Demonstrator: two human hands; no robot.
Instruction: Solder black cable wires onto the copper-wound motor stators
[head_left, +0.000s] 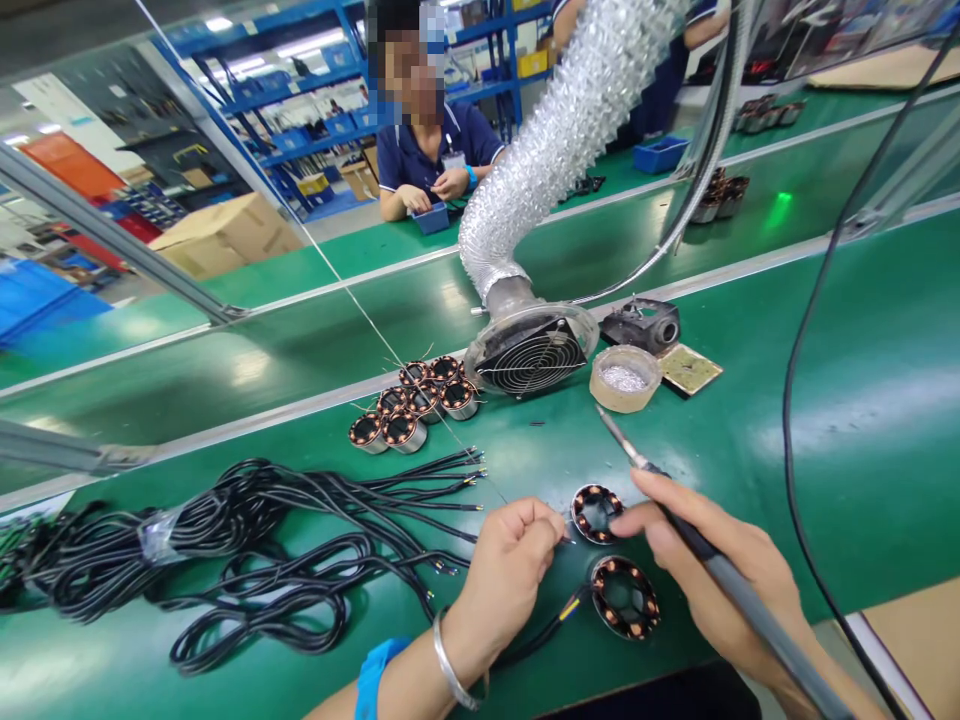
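1. In the left hand point(517, 550): thumb and fingers pressed together in a tight pinch on a thin, silvery wire-like strand point(571, 541), its short free end pointing right. Possibly continuous with the fine pale line point(341, 285) slanting down from overhead, though too thin to trace through the grip.
2. In the right hand point(750, 565): fingers wrapped pen-fashion around a slim black-and-grey soldering iron point(739, 595) with a metal tip, long axis slanting from lower right to upper left.
3. Between both hands, lying on the green bench point(750, 450): a black-and-copper ring-shaped coil core point(581, 512). Just right of the strand's end; overlapped at its right edge by a right fingertip, so nearer to the right hand.
4. At the iron's tip: past that core, away from the body, near a round tan tub point(626, 397) of silvery bits. Well apart from the strand's end.
5. Just nearer the body: a second copper-wound ring core point(651, 600), with a black cable point(536, 640) and yellow lead reaching its left edge.
6. Farther out: looped black cables point(217, 520) to the left, and beyond, a cluster of metal-sided cores point(426, 400) beside a black round-grilled fan point(532, 360).
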